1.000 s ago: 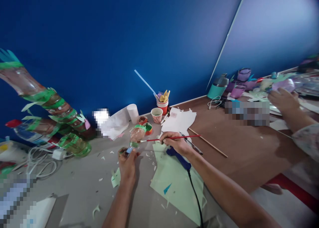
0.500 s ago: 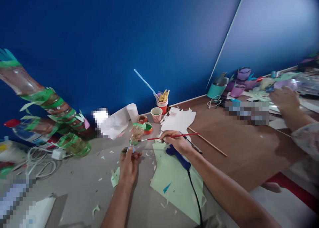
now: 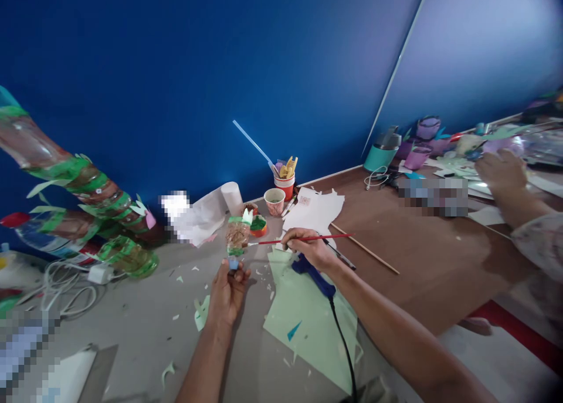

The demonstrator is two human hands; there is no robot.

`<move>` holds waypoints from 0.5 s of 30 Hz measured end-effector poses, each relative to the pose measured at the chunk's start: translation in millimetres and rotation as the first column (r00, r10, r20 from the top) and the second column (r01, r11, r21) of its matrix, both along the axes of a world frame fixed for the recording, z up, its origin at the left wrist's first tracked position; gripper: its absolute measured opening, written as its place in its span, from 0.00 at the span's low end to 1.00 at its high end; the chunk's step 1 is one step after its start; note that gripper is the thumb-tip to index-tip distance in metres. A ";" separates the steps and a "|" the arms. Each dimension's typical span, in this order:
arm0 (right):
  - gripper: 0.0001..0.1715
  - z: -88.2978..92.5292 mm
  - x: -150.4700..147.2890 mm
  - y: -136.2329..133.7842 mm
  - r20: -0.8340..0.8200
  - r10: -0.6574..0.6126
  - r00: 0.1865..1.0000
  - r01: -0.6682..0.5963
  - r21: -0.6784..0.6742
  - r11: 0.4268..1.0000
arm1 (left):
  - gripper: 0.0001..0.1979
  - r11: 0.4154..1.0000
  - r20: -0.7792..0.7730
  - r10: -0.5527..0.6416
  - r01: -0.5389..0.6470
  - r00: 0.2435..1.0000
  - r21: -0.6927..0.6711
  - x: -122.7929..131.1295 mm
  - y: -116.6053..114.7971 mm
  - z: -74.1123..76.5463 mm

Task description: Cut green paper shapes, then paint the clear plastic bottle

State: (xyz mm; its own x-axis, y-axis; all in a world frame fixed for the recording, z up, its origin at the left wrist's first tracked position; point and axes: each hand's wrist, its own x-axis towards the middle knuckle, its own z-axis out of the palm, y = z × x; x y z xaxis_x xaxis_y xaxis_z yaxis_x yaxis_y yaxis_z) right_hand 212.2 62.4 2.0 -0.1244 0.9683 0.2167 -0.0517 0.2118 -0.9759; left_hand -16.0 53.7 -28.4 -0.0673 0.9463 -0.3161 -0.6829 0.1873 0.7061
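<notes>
My left hand (image 3: pixel 227 294) is closed around the light blue cap of a cut plastic bottle neck (image 3: pixel 236 235), which it holds cap down over the table. Brown paint covers the bottle piece, with green bands at its top and bottom. In my right hand (image 3: pixel 310 250) is a thin red paintbrush (image 3: pixel 338 237), pinched near its middle, its tip at the bottle's right side. Just behind the bottle stands a small pot of green paint (image 3: pixel 258 227). A blue glue gun (image 3: pixel 315 278) lies beneath my right hand on a pale green sheet (image 3: pixel 312 332).
Behind are a patterned paper cup (image 3: pixel 275 202), a red cup of plastic cutlery (image 3: pixel 285 186) and white paper (image 3: pixel 319 209). A wooden stick (image 3: pixel 367 249) lies to the right. Painted bottle trunks (image 3: pixel 105 195) lean at left beside white cables (image 3: pixel 65 285). Another person's hand (image 3: pixel 504 171) works far right.
The bottle piece has turned in my left hand, and a pale leaf-like point now shows at its upper right. My right hand keeps the brush against its side. The view has shifted slightly.
</notes>
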 end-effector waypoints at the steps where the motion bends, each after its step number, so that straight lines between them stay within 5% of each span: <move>1: 0.09 0.7 0.9 -0.1 -0.018 0.001 1.000 -0.001 0.002 1.000 | 0.15 1.000 0.017 0.002 -0.002 1.000 -0.013 -0.5 0.5 0.5; 15: 0.10 1.3 -0.7 -0.9 0.032 -0.023 0.999 0.022 0.020 1.000 | 0.24 0.989 0.223 -0.071 0.097 0.972 -0.109 -1.5 -1.2 17.3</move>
State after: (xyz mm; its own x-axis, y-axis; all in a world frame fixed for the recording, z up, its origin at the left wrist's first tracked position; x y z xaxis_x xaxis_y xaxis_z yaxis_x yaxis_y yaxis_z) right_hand 211.5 61.4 3.3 -0.1101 0.9666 0.2316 -0.0152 0.2313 -0.9728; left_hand -17.5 52.4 -11.1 0.0934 0.9005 -0.4246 -0.7958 0.3238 0.5116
